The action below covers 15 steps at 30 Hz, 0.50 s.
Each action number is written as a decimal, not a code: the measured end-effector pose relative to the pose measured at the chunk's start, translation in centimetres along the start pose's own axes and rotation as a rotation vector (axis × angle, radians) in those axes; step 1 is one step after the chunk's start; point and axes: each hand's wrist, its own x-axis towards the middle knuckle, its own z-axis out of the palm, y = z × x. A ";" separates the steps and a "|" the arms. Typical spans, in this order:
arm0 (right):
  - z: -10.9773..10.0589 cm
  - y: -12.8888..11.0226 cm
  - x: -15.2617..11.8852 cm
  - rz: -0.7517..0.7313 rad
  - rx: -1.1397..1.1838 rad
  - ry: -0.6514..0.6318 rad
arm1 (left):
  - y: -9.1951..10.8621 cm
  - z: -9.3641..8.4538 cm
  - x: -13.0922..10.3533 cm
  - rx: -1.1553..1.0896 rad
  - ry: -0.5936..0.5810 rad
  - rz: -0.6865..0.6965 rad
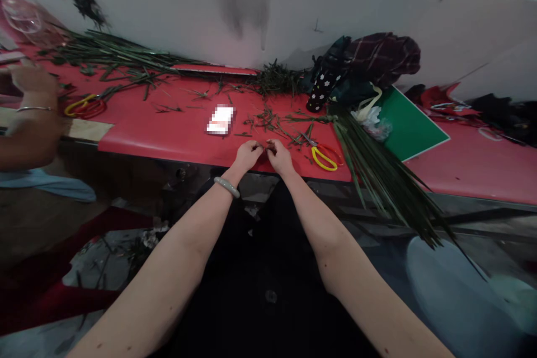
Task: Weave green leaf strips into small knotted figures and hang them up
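At the front edge of the red-covered table [168, 134], my left hand [247, 155] and my right hand [279, 156] almost meet, fingertip to fingertip. Both are closed in a pinch. Something small and dark shows at the fingertips, too small to name. A grey bangle [227, 187] is on my left wrist. Just right of my right hand lie scissors [324, 158] with yellow and red handles. Cut green leaf scraps [268, 120] are scattered beyond my hands. A bright blurred-out rectangle [221, 120] lies beyond my left hand.
A bundle of long green leaves [381, 173] hangs over the edge at right, beside a green board [415, 126]. A flowered black umbrella [323, 86] and plaid cloth [384, 56] lie behind. At left are another person's arm [36, 106], more scissors [86, 106] and stems [121, 47].
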 end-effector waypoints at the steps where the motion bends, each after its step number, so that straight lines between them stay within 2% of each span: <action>1: -0.1 -0.1 0.0 0.000 -0.008 -0.002 | -0.1 0.0 0.0 -0.003 0.003 0.007; 5: -0.1 -0.2 0.1 -0.014 -0.007 -0.019 | -0.1 0.0 0.0 -0.013 0.006 0.009; 10: 0.0 -0.1 0.2 0.000 -0.045 0.033 | 0.0 0.0 -0.1 -0.074 0.007 0.008; 15: 0.1 0.2 0.4 0.014 -0.027 0.027 | 0.0 -0.1 -0.3 -0.329 0.077 -0.059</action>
